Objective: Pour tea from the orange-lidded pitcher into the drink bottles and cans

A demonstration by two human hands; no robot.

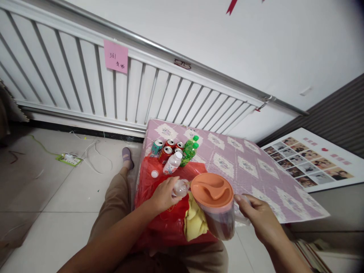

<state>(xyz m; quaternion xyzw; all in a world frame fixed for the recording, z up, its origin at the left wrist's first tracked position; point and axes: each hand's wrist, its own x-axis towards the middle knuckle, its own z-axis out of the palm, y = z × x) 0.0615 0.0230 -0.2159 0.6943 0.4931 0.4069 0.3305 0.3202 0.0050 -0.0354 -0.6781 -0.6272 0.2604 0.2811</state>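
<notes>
Head view, looking down: a person sits at a tabletop (224, 165) covered with a lilac, flower-patterned cloth. The left hand (164, 195) holds a small clear bottle (181, 188), its fingers wrapped around it, the mouth tipped toward a pitcher (218, 220). The right hand (258, 214) grips that pitcher by its side handle, fingers curled around it. The pitcher has an orange lid (212, 189) and dark contents seen through its wall; it is held above the near edge of the tabletop, its spout right by the bottle's mouth — whether they touch, I cannot tell.

Beneath the hands lie a red plastic sheet (159, 232) and a crumpled yellow cloth (195, 223). Beyond the left hand are a loose white cap (154, 174), a white bottle (173, 163), a teal can (157, 147), several red cans (165, 154) and two green bottles (189, 154), grouped closely together.

Behind stands a white radiator (148, 91) bearing a pink note (116, 56); a photo board (309, 159) leans at right — a power strip (68, 159) lies on the floor (68, 195) at left.
</notes>
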